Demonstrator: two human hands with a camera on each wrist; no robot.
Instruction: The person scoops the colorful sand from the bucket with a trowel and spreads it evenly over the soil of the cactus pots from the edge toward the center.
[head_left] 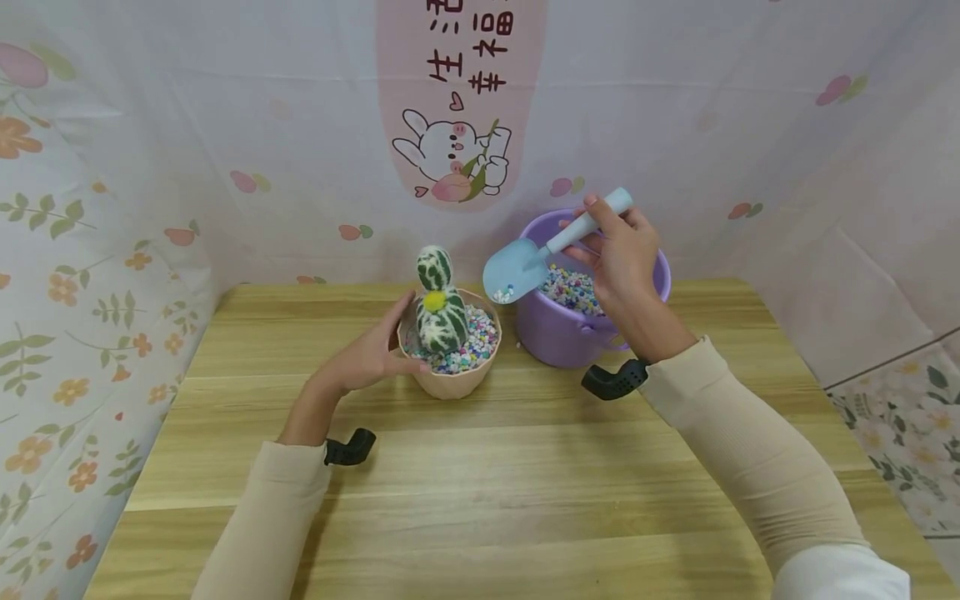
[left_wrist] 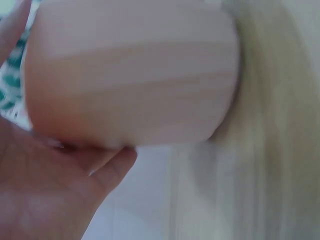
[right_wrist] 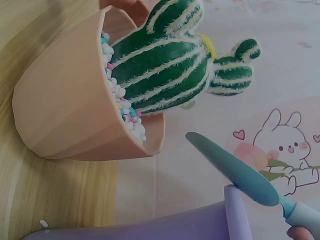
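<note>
A peach plant pot stands on the table, holding a green artificial cactus with white fuzz and a yellow flower. Small coloured pebbles surround the cactus base. My left hand grips the pot's left side, thumb in front and fingers toward the back. With my right hand I hold a light-blue trowel by its pale handle. Its blade, carrying a few pebbles near the tip, hovers between pot and bucket. In the right wrist view, the trowel blade appears edge-on, apart from the pot.
A purple bucket partly filled with coloured pebbles stands right of the pot, below my right hand. A stray pebble lies on the wooden table. Printed cloth hangs behind the table.
</note>
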